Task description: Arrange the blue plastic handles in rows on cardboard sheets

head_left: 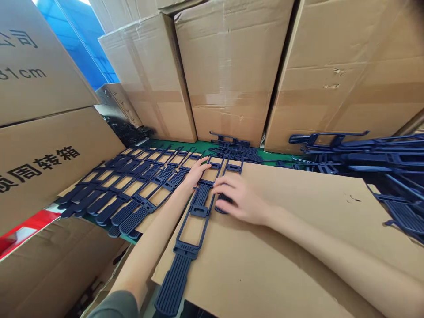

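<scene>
Two dark blue plastic pieces with a ribbed end and an open frame lie on a cardboard sheet (265,251) in front of me. The longer plastic piece (188,247) reaches over the sheet's near edge. At its far part is my left hand (198,173), fingers stretched out and touching the frame. My right hand (240,198), slightly smeared by motion, hovers over or touches the ribbed end of a second plastic piece (222,203). Its fingers are spread and bent; whether they touch is partly hidden.
Overlapping rows of similar plastic pieces (132,185) lie to the left. Loose piles of them stand at the back (232,148) and right (391,159). Tall cardboard boxes (232,70) wall off the back, and printed boxes (49,150) stand at the left.
</scene>
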The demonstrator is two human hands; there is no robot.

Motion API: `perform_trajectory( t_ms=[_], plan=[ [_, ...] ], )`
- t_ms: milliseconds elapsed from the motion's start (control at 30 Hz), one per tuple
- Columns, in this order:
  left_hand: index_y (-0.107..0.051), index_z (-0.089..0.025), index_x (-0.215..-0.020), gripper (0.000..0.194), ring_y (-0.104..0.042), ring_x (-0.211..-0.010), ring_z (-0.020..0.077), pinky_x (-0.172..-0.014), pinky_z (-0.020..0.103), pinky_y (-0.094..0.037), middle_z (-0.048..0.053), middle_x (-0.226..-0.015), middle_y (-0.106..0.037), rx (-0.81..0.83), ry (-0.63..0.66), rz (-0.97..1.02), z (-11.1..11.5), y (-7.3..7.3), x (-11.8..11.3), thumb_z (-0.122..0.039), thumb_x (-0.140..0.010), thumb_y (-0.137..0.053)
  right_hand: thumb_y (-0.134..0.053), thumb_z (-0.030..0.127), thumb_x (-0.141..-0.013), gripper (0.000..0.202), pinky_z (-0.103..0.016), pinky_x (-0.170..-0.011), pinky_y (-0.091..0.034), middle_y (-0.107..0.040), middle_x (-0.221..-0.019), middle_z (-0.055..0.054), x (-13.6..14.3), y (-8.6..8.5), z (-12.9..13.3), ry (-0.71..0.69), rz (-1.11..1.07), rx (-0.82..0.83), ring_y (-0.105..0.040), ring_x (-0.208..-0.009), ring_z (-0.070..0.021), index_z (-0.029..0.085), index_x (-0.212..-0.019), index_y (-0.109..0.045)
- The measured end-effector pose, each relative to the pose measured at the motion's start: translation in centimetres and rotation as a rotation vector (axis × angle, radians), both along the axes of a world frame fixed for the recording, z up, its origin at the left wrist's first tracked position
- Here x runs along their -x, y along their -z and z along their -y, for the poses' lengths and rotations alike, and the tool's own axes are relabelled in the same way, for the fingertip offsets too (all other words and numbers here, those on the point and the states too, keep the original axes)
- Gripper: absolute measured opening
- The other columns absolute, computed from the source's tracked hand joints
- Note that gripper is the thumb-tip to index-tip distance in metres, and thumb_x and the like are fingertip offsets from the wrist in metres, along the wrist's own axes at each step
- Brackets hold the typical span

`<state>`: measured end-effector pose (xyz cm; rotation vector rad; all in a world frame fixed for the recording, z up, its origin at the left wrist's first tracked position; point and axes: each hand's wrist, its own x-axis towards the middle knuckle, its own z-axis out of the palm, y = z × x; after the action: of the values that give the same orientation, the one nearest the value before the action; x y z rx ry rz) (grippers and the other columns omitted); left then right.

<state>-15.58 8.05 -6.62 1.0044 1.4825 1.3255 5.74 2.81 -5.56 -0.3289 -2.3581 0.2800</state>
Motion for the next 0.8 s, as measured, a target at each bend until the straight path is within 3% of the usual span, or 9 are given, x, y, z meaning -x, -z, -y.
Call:
perform_trajectory(
  t_ms=[67,133,333,467,633,800],
  plan=[
    [-0.067,-0.021,-0.114,0.043,-0.063,-0.111,0.0261,-0.095,0.035,-0.049,0.005,-0.114,-0.071,-0.008,-0.009,0.007,0.0,0.1,0.1,-0.020,-0.071,-0.067,-0.052,0.036,-0.093,0.026,-0.040,-0.100,-0.042,-0.062,-0.116,-0.012,0.9,-0.3,2.1,-0.155,0.082,-0.045,-0.056,-0.109,-0.0223,0.015,-0.105,-0.064],
    [-0.068,-0.021,-0.114,0.042,-0.063,-0.112,0.0260,-0.095,0.035,-0.049,0.005,-0.116,-0.070,-0.004,-0.009,0.021,0.2,0.1,0.0,-0.020,-0.072,-0.066,-0.055,0.036,-0.092,0.026,-0.041,-0.100,-0.042,-0.061,-0.120,-0.012,1.4,-0.5,3.8,-0.224,0.143,-0.080,-0.055,-0.110,-0.0238,0.015,-0.103,-0.066],
    [-0.062,-0.017,-0.125,0.050,-0.066,-0.103,0.0257,-0.085,0.034,-0.053,0.009,-0.112,-0.071,0.028,0.010,0.089,0.6,0.0,-0.5,-0.018,-0.075,-0.061,-0.051,0.023,-0.093,0.020,-0.041,-0.104,-0.043,-0.061,-0.124,-0.012,1.6,-0.2,5.4,-0.199,0.193,-0.053,-0.053,-0.118,-0.0240,0.015,-0.099,-0.069],
    [-0.059,-0.019,-0.129,0.053,-0.065,-0.104,0.0236,-0.084,0.031,-0.053,0.007,-0.117,-0.069,0.024,0.019,0.112,0.6,0.2,-0.4,-0.016,-0.076,-0.058,-0.047,0.019,-0.094,0.028,-0.043,-0.111,-0.037,-0.058,-0.132,-0.013,1.8,-0.2,5.9,-0.195,0.258,0.012,-0.045,-0.131,-0.0243,0.014,-0.115,-0.065],
    [-0.049,-0.024,-0.139,0.066,-0.067,-0.097,0.0210,-0.078,0.028,-0.053,0.003,-0.112,-0.071,0.015,0.074,0.172,0.9,0.1,-0.4,-0.013,-0.074,-0.052,-0.045,0.025,-0.096,0.038,-0.044,-0.117,-0.029,-0.044,-0.148,-0.012,1.9,-0.7,6.5,-0.215,0.401,0.020,-0.038,-0.138,-0.0255,0.013,-0.130,-0.057],
    [-0.044,-0.021,-0.143,0.071,-0.068,-0.087,0.0203,-0.074,0.029,-0.053,0.004,-0.099,-0.074,0.025,0.122,0.233,0.9,-0.1,-0.5,-0.011,-0.072,-0.046,-0.048,0.035,-0.096,0.042,-0.042,-0.116,-0.032,-0.045,-0.147,-0.010,1.7,-0.9,5.3,-0.215,0.422,0.076,-0.039,-0.137,-0.0242,0.013,-0.130,-0.057]
  ],
)
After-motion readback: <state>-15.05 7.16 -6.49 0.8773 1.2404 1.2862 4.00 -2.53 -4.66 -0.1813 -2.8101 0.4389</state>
